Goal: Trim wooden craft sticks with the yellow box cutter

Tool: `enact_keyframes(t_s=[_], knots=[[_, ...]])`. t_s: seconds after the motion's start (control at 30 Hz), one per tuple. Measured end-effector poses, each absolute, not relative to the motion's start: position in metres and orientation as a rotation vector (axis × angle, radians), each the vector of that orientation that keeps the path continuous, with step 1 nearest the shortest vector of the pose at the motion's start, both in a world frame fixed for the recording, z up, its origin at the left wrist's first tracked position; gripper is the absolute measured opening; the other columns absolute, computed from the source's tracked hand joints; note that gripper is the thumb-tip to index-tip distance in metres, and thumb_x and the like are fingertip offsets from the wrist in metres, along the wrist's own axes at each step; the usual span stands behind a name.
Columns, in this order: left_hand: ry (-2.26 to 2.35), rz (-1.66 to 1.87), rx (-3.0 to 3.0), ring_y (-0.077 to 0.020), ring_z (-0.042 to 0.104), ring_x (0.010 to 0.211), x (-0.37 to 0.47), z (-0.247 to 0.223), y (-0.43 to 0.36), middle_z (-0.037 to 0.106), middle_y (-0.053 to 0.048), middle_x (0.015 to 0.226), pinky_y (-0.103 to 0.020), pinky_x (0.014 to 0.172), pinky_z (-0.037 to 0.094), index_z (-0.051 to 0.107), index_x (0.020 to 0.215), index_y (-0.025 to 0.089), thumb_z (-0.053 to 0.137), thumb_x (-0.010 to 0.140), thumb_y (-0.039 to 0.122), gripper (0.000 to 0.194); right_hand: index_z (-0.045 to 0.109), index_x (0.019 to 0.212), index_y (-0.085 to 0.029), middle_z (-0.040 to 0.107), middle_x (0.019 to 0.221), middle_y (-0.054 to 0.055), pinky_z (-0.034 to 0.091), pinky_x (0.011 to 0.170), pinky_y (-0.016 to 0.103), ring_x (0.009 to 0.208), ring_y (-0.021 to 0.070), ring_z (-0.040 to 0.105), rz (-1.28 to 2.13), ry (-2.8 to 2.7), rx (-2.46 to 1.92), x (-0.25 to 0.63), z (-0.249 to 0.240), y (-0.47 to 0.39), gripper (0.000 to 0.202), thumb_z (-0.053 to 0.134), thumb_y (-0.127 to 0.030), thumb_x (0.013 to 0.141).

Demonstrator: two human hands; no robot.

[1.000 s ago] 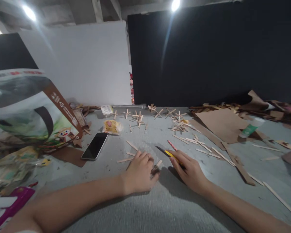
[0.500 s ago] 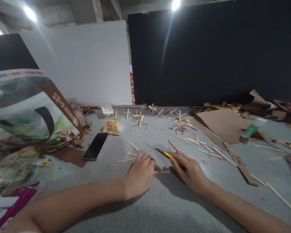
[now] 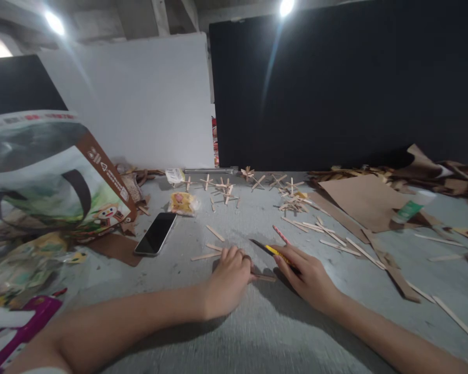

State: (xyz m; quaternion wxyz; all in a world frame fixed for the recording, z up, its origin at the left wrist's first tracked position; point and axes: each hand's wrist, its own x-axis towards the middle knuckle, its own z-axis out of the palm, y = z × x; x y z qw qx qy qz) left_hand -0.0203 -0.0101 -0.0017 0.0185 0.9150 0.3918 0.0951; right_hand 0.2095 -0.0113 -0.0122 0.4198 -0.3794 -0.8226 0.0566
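Observation:
My left hand (image 3: 231,278) is closed on a wooden stick (image 3: 265,278), whose free end sticks out to the right just above the grey table (image 3: 249,337). In my right hand (image 3: 308,275) is a yellow and black craft knife (image 3: 273,251), its dark blade pointing up and to the left. A red and white striped item (image 3: 281,234) stands out beyond the right fingers; its lower end is hidden. Loose wooden sticks (image 3: 206,256) lie just beyond my left hand.
A phone (image 3: 156,234), a wrapped snack (image 3: 182,203) and a large printed bag (image 3: 58,192) are on the left. Small crossed-stick pieces (image 3: 226,189) stand at the back. Cardboard (image 3: 362,200), a glue stick (image 3: 408,210) and scattered sticks (image 3: 364,253) lie right. Near left is a purple object (image 3: 31,322).
The view has shifted slightly. The stick's free end beside my left hand sits slightly lower. Both hands keep their holds.

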Motion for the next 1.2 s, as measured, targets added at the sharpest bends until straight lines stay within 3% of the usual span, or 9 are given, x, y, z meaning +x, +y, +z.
enact_keyframes(t_s=[0.4, 0.6, 0.77, 0.97, 1.07, 1.13, 1.2], knots=[[1.143, 0.393, 2.785, -0.0339, 0.055, 0.115, -0.022, -0.011, -0.011, 0.061, -0.016, 0.114, -0.055, 0.102, 0.046, 0.060, 0.104, 0.016, 0.045, 0.100, 0.011, 0.017, 0.069, 0.124, -0.022, 0.080, 0.103, 0.011, 0.063, 0.080, 0.030, 0.090, 0.0218, 0.079, 0.139, -2.063, -0.964, 0.209, -0.014, -0.010, 0.030, 0.044, -0.028, 0.111], [1.181, 0.342, 2.796, -0.0290, 0.058, 0.103, -0.019, -0.009, -0.011, 0.063, -0.011, 0.107, -0.046, 0.094, 0.048, 0.060, 0.105, 0.016, 0.042, 0.106, 0.014, 0.018, 0.069, 0.123, -0.021, 0.079, 0.101, 0.011, 0.063, 0.078, 0.029, 0.087, 0.0209, 0.078, 0.150, -2.071, -0.975, 0.210, -0.013, -0.011, 0.029, 0.044, -0.027, 0.110], [1.239, 0.505, 2.681, -0.0288, 0.058, 0.103, -0.020, -0.015, -0.007, 0.064, -0.010, 0.104, -0.046, 0.093, 0.048, 0.062, 0.099, 0.017, 0.053, 0.106, 0.021, 0.012, 0.069, 0.122, -0.020, 0.079, 0.100, 0.010, 0.063, 0.079, 0.029, 0.088, 0.0208, 0.078, 0.142, -2.068, -0.964, 0.210, -0.014, -0.011, 0.028, 0.044, -0.027, 0.110], [1.212, 0.589, 2.528, -0.0267, 0.057, 0.101, -0.022, -0.016, -0.002, 0.063, -0.008, 0.100, -0.045, 0.093, 0.047, 0.058, 0.089, 0.019, 0.052, 0.102, 0.014, 0.014, 0.070, 0.121, -0.022, 0.079, 0.101, 0.010, 0.062, 0.076, 0.029, 0.087, 0.0208, 0.078, 0.150, -2.071, -0.955, 0.210, -0.015, -0.010, 0.030, 0.043, -0.029, 0.110], [1.224, 0.686, 2.227, -0.0208, 0.058, 0.082, -0.021, -0.016, 0.000, 0.060, -0.003, 0.086, -0.035, 0.076, 0.048, 0.052, 0.095, 0.021, 0.045, 0.103, 0.016, 0.012, 0.068, 0.123, -0.022, 0.080, 0.102, 0.011, 0.062, 0.074, 0.029, 0.085, 0.0213, 0.078, 0.146, -2.036, -1.000, 0.212, -0.016, -0.011, 0.028, 0.044, -0.030, 0.110], [1.186, 0.757, 1.974, -0.0164, 0.052, 0.066, -0.020, -0.017, 0.002, 0.054, 0.003, 0.072, -0.029, 0.062, 0.042, 0.048, 0.101, 0.023, 0.038, 0.106, 0.024, 0.011, 0.063, 0.128, -0.022, 0.079, 0.097, 0.009, 0.060, 0.068, 0.027, 0.075, 0.0197, 0.076, 0.158, -1.982, -1.057, 0.211, -0.016, -0.015, 0.028, 0.045, -0.030, 0.109], [1.142, 0.844, 1.806, -0.0141, 0.048, 0.060, -0.019, -0.017, 0.005, 0.050, 0.005, 0.069, -0.027, 0.058, 0.039, 0.044, 0.105, 0.024, 0.033, 0.109, 0.032, 0.014, 0.057, 0.135, -0.021, 0.076, 0.087, 0.005, 0.057, 0.061, 0.026, 0.063, 0.0174, 0.071, 0.203, -1.920, -1.105, 0.208, -0.015, -0.021, 0.031, 0.046, -0.030, 0.108]])
